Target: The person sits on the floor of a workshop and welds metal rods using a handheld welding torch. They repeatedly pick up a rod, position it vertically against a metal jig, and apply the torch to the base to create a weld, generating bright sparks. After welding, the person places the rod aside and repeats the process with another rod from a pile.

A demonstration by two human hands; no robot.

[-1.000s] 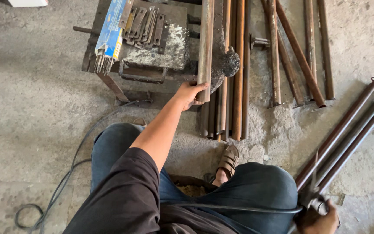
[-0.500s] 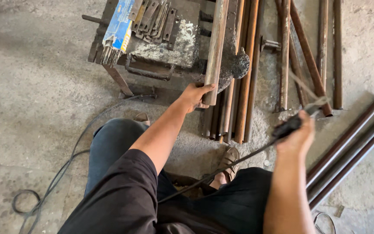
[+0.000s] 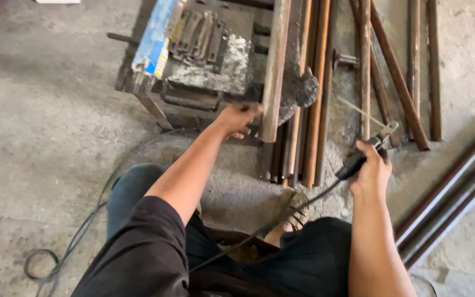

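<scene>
Left hand (image 3: 236, 118) beside steel bar (image 3: 275, 71), right hand (image 3: 370, 171) gripping electrode holder (image 3: 365, 153)

I make out one package only: a long flat box (image 3: 153, 38), mostly blue with a pale stripe and a patch of yellow near its lower end. It lies along the left edge of the dark metal surface (image 3: 232, 66), tilted a little, its near end jutting slightly over the corner. I see no signs or screens.
</scene>
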